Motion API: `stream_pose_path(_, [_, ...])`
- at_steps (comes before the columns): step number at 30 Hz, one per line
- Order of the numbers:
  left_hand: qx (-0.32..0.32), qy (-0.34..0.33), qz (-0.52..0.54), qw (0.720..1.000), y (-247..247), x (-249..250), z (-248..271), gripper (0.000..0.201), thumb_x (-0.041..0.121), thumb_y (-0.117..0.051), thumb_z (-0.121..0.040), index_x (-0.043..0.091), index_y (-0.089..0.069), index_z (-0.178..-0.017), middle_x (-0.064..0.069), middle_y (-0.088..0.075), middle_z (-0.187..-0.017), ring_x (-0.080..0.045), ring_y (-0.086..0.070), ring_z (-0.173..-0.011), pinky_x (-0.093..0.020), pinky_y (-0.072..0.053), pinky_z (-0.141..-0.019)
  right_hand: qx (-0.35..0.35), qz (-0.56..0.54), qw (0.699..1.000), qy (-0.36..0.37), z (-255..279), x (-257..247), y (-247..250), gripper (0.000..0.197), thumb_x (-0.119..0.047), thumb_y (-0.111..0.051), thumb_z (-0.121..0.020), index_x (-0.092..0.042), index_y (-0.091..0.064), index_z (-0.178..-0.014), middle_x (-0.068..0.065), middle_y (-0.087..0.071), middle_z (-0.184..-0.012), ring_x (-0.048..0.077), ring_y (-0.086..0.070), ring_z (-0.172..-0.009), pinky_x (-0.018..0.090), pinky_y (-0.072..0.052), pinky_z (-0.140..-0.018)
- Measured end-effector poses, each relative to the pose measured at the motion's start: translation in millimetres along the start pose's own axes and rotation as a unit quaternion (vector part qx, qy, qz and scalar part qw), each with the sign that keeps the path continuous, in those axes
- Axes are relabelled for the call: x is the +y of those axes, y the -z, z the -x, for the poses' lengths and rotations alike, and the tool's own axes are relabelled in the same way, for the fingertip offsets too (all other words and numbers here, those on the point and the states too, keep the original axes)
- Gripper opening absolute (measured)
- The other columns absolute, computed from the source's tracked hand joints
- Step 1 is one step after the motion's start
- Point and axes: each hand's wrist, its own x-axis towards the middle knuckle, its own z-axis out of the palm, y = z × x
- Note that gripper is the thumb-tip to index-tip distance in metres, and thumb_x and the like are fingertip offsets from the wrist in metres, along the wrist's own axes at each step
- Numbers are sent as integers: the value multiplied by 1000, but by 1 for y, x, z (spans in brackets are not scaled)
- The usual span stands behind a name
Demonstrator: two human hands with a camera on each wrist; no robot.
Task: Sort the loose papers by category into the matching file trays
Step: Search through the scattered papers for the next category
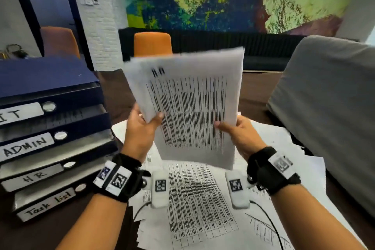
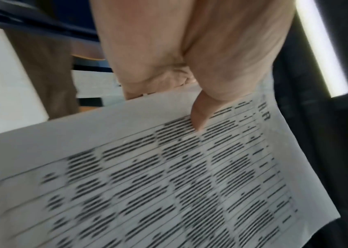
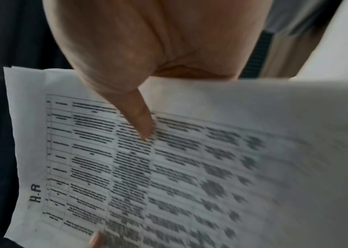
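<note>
Both hands hold a printed sheet (image 1: 192, 107) headed "H.R" upright above the table, a table of text facing me. My left hand (image 1: 142, 126) pinches its left edge, thumb on the front (image 2: 198, 115). My right hand (image 1: 239, 130) pinches the right edge, thumb pressed on the print (image 3: 141, 120). The same sheet fills the left wrist view (image 2: 169, 184) and the right wrist view (image 3: 169, 167). A second sheet seems to sit behind it. Stacked dark blue file trays (image 1: 52, 128) stand at the left, labelled IT, ADMIN, HR (image 1: 34, 176) and Task list.
Several loose printed papers (image 1: 203, 209) lie spread on the brown table (image 1: 30, 235) under my hands. A grey chair back (image 1: 328, 107) stands at the right, an orange chair (image 1: 152, 44) across the table. Cables (image 1: 269, 223) run over the papers.
</note>
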Motion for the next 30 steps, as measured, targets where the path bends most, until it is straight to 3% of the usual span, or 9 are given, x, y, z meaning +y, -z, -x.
stream_pose_path(3, [-31,69,-53,996,-4,-31,11,30,0,-67,-90,12,-61,-117,-6,-72,-111,-21,-68,-104,-42,-52,-101,-44,45,994,-89,5,39,9,60,-45,-87,-63,-20,-71,-115,-3,-73,-114,20,-66,-112,56,-41,-108])
stream_pose_path(5, [-44,80,-82,992,-10,-39,12,22,3,-66,-92,14,-62,-111,-11,-71,-112,-21,-66,-101,-45,-50,-102,-43,39,994,-97,4,47,13,70,-53,-88,-58,-20,-70,-117,-3,-73,-116,22,-65,-114,57,-42,-108])
stream_pose_path(8, [-37,39,-68,996,-15,-31,7,21,5,-66,-93,22,-62,-104,-5,-71,-107,-19,-66,-101,-31,-53,-92,-17,9,997,-77,4,30,13,39,-26,-78,-79,-11,-70,-114,3,-74,-112,26,-67,-110,54,-45,-104])
stream_pose_path(10, [-25,17,-47,998,-14,-27,2,20,8,-65,-94,25,-62,-103,-5,-72,-107,-18,-68,-98,-30,-55,-87,-10,-1,998,-57,4,21,15,27,-14,-71,-87,-8,-69,-113,5,-74,-111,26,-68,-108,51,-49,-100])
stream_pose_path(14, [-20,50,-19,998,-8,-34,4,12,6,-59,-97,16,-61,-103,-10,-73,-106,-24,-68,-99,-41,-55,-92,-27,51,993,-101,11,39,20,24,-15,-69,-89,-8,-70,-111,6,-75,-107,26,-71,-103,54,-51,-98])
stream_pose_path(18, [-40,83,-5,996,-5,-42,13,13,6,-58,-97,15,-59,-107,-4,-75,-102,-24,-69,-99,-34,-59,-86,-32,68,987,-142,16,58,24,20,-10,-69,-89,-9,-70,-109,4,-76,-106,24,-71,-102,54,-48,-102])
stream_pose_path(24, [-50,48,-38,997,-9,-32,10,29,7,-57,-98,32,-60,-112,7,-72,-112,-9,-69,-104,-29,-54,-94,-42,70,989,-122,12,47,20,23,-10,-71,-87,-10,-70,-110,4,-76,-107,24,-71,-103,53,-48,-102])
stream_pose_path(30, [-57,37,-21,997,-10,-24,9,22,12,-62,-96,26,-62,-113,4,-74,-111,-13,-70,-106,-32,-54,-95,-37,53,993,-98,11,43,21,27,-10,-75,-82,-9,-72,-109,6,-76,-106,27,-70,-104,54,-47,-103])
